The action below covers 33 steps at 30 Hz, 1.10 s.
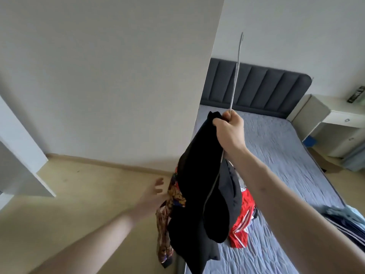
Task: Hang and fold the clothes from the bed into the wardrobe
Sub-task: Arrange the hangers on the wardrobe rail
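The bed point(276, 155) served as the landmark: a wide mattress under a grey-blue quilted cover with a crinkled, stitched surface, backed by a dark grey padded headboard point(256, 86) with vertical channels. To the left of the bed rose a tall, smooth white panel point(118, 76), flat and matte; whether it was a wall or the wardrobe side could not be told. Left of the bed and below that panel lay a pale beige floor point(79, 194). Beyond the bed's right edge stood a cream bedside unit point(335, 119) with flat drawer fronts.

Over the bed's near left corner hung a black garment point(195, 184), soft, limp and matte, falling in long folds from the raised hand. Behind it, at the bed's left edge, dangled a patterned cloth point(167, 224) in brown, orange and gold. On the bed near the foot lay a crumpled red garment with white stripes point(243, 224), shiny in texture, and at the bed's near right edge a dark piece with thin white stripes point(351, 230).

The right hand point(229, 133) was raised above the bed, its fingers curled tightly round the top of the black garment together with a thin grey wire hanger point(235, 76), whose slender straight rod ran up in front of the headboard and down through the fist.

The left hand point(152, 194) reached toward the bed's left edge, fingers spread and relaxed, just beside the patterned cloth; contact could not be told.
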Available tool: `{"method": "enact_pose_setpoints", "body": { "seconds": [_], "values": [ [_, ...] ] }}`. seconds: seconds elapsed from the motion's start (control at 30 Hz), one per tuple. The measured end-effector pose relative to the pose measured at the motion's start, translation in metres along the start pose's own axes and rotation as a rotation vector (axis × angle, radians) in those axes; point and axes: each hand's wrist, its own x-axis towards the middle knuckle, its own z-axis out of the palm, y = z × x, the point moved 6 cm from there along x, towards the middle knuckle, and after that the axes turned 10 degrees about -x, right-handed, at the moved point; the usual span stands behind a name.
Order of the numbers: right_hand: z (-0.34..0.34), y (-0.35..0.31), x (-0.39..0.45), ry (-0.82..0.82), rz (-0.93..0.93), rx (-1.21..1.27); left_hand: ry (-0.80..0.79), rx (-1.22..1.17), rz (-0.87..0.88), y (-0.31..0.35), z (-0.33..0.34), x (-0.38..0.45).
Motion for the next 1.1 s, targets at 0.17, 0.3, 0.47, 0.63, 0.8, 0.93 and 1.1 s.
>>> {"method": "enact_pose_setpoints", "body": {
  "seconds": [0.17, 0.3, 0.47, 0.63, 0.8, 0.93, 1.1],
  "values": [
    [-0.003, -0.004, 0.012, 0.041, 0.095, 0.042, -0.035, 0.175, 0.206, -0.066, 0.063, -0.052],
    [-0.008, -0.011, 0.018, 0.089, 0.12, 0.146, -0.273, 0.259, 0.192, -0.046, 0.108, -0.047],
    [-0.022, -0.019, 0.024, 0.13, 0.105, 0.245, -0.088, 0.031, 0.407, 0.036, 0.094, -0.027],
    [-0.059, -0.006, 0.043, 0.204, 0.138, 0.314, 0.098, 0.039, 0.436, 0.092, 0.043, -0.016],
    [-0.107, 0.023, 0.071, 0.295, 0.178, 0.237, 0.269, 0.29, 0.562, 0.172, -0.021, -0.006],
    [-0.112, 0.056, 0.078, 0.266, 0.3, 0.225, 0.245, 0.331, 0.664, 0.239, -0.037, -0.002],
    [-0.094, 0.083, 0.073, 0.157, 0.355, 0.218, 0.251, 0.251, 0.683, 0.29, -0.046, -0.001]
  ]
}}
